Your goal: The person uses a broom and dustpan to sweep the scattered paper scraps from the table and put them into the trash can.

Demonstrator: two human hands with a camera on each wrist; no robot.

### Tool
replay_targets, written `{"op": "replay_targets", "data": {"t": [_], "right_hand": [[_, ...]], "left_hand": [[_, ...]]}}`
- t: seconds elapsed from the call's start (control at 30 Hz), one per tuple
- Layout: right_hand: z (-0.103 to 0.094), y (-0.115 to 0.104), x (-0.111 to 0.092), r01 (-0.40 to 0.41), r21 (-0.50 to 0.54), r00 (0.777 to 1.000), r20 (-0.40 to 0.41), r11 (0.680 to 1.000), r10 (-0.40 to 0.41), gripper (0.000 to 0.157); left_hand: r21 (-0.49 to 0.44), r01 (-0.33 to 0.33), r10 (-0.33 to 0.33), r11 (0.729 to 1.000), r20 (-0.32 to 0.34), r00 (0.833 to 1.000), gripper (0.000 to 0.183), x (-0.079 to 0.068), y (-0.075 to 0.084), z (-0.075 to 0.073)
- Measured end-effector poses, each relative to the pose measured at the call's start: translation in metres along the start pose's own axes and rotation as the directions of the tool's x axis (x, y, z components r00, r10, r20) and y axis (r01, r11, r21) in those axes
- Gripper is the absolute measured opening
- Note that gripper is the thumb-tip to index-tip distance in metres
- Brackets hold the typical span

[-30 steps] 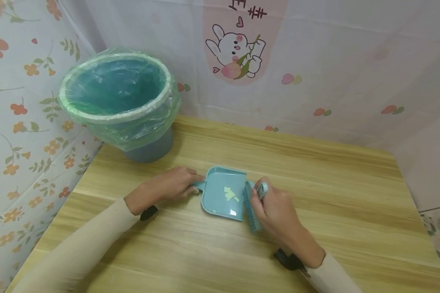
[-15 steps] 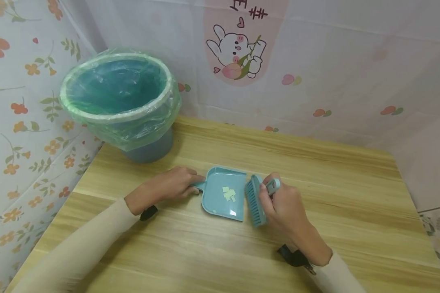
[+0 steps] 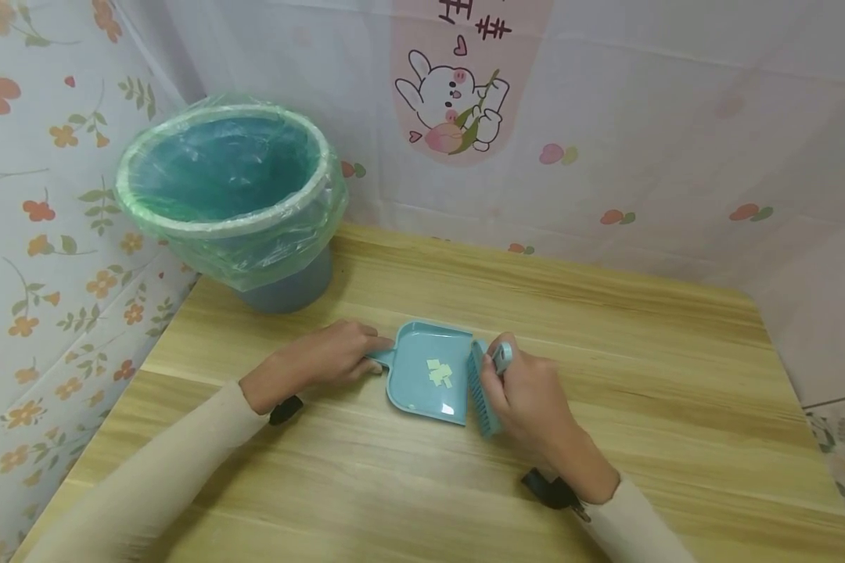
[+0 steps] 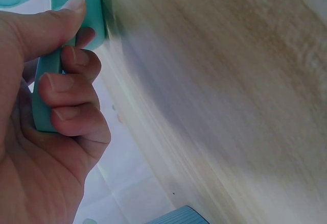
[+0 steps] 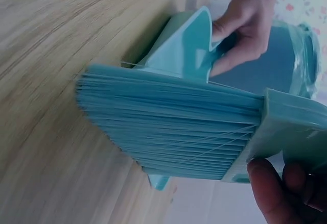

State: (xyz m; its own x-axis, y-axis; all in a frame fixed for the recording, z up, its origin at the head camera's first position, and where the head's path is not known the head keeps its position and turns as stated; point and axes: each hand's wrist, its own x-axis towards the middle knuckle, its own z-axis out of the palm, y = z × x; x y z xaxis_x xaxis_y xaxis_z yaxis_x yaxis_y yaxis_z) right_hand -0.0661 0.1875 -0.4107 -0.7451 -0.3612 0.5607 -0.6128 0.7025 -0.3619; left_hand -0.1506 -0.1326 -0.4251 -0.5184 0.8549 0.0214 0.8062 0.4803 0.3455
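Observation:
A light-blue dustpan (image 3: 422,399) lies on the wooden table with several pale yellow-green scraps (image 3: 439,374) on it. My left hand (image 3: 334,350) grips its short handle; in the left wrist view the fingers (image 4: 69,89) curl round that handle. On the right, my right hand (image 3: 535,395) holds a blue hand brush (image 3: 482,395) by its handle. The brush stands beside the dustpan's open front edge, bristles down. From the right wrist view, the bristles (image 5: 173,124) hide much of the dustpan (image 5: 181,45).
At the back left stands a blue bin (image 3: 289,289) lined with a green plastic bag (image 3: 267,254). The wooden table (image 3: 641,352) meets a white printed cloth (image 3: 648,141) behind and a floral cloth (image 3: 63,234) on the left. Each wrist wears a black strap.
My right hand drew the brush back from the dustpan's front edge, then moved it left close to that edge again. The scraps shifted slightly earlier. My left hand and the dustpan stay put.

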Motion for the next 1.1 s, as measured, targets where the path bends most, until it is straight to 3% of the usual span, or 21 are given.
{"op": "replay_targets", "data": {"t": [0.13, 0.3, 0.47, 0.6, 0.87, 1.1], "right_hand": [[0.005, -0.004, 0.003, -0.017, 0.006, 1.0, 0.004, 1.0, 0.017, 0.009], [0.001, -0.005, 0.004, -0.117, 0.036, 0.993, -0.002, 0.993, 0.117, 0.011], [-0.01, -0.001, 0.002, -0.176, 0.033, 0.981, -0.073, 0.984, 0.178, 0.017], [-0.022, 0.01, -0.004, -0.204, 0.034, 0.966, -0.154, 0.978, 0.207, 0.018], [-0.044, 0.035, -0.022, -0.311, 0.064, 0.909, -0.27, 0.948, 0.317, 0.015], [-0.051, 0.05, -0.033, -0.329, 0.017, 0.902, -0.291, 0.944, 0.319, 0.014]], "left_hand": [[-0.014, 0.003, -0.003, 1.0, -0.002, 1.0, 0.028, -0.001, 0.001, -0.001], [-0.024, 0.003, -0.004, 1.0, -0.016, 1.0, 0.026, -0.002, 0.001, 0.0], [-0.033, -0.001, 0.0, 0.999, -0.034, 0.999, 0.023, -0.003, 0.002, 0.0], [-0.044, -0.001, -0.001, 0.999, -0.051, 0.999, 0.024, -0.005, 0.002, 0.0], [-0.08, 0.01, -0.015, 0.997, -0.057, 0.998, 0.013, -0.005, 0.001, 0.003], [-0.107, 0.034, -0.04, 0.994, -0.051, 0.998, 0.021, -0.005, 0.0, 0.005]]}}
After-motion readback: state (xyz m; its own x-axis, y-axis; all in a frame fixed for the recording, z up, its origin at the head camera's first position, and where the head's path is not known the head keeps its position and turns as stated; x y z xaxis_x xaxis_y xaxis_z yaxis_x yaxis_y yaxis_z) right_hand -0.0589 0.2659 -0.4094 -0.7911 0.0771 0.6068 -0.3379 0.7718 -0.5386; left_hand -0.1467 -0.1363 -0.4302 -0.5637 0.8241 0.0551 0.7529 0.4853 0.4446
